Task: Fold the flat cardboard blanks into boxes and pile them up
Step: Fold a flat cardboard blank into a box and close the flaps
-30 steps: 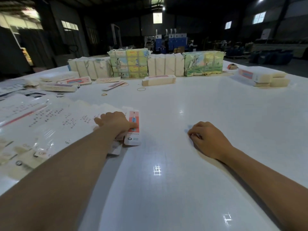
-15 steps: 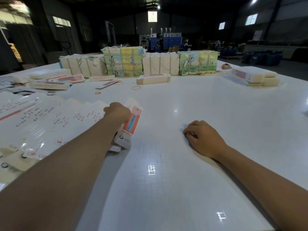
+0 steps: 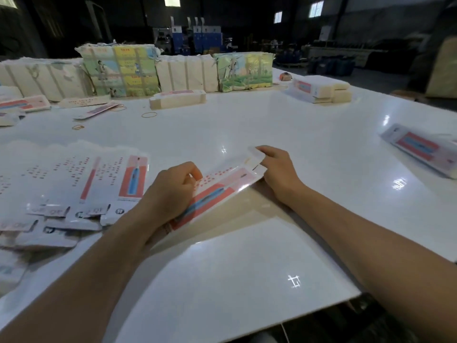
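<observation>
Cardboard blank (image 3: 217, 191), pink-printed, held just above the surface (image 3: 247, 125), its long axis running from the left hand (image 3: 173, 191), whose grip pinches the near end, to the right hand (image 3: 277, 169) pinching the far flap.

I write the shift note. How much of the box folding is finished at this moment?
Done: a folded box lies far right. In hand: the left hand and right hand hold one blank, not yet a box. Left: the fanned flat blanks on the left remain unfolded.
</observation>
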A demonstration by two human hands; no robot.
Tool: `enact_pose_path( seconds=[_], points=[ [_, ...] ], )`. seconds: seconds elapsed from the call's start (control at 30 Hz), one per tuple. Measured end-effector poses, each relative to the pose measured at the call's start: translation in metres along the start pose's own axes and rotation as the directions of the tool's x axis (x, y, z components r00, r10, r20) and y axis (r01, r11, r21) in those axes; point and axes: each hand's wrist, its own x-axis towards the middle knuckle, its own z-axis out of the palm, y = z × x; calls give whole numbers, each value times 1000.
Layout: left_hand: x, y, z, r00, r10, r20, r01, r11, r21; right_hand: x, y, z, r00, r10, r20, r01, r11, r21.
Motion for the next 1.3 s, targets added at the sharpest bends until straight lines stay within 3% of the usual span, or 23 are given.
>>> enact_pose_path(
  seconds=[0.2,0.3,0.4,0.57,0.7,0.87,1.1,1.3],
  points=[
    [0,-11,-2,998,48,-42,-45,997,54,9,-3,3,981,191,-35,-183,971,155],
    [-2,-9,-3,996,53,-76,-44,992,119,7,1,5,992,125,28,-128,983,130],
    [-4,-2,-3,985,78,-152,-39,968,248,4,2,6,998,68,-3,-67,996,57],
    [-8,16,8,995,102,8,-92,856,509,3,1,6,998,64,-24,-62,993,97],
    [-7,13,12,995,86,-55,-53,895,443,2,1,7,995,73,-73,-69,995,66],
    [3,8,6,995,25,-101,13,932,361,-1,4,0,977,-88,-192,67,991,-116],
    [8,13,10,991,41,-126,14,914,406,-7,3,7,975,-220,-41,215,971,-99],
    [7,15,11,989,50,-141,14,909,417,-8,2,8,981,-189,36,192,974,-120]
  ],
)
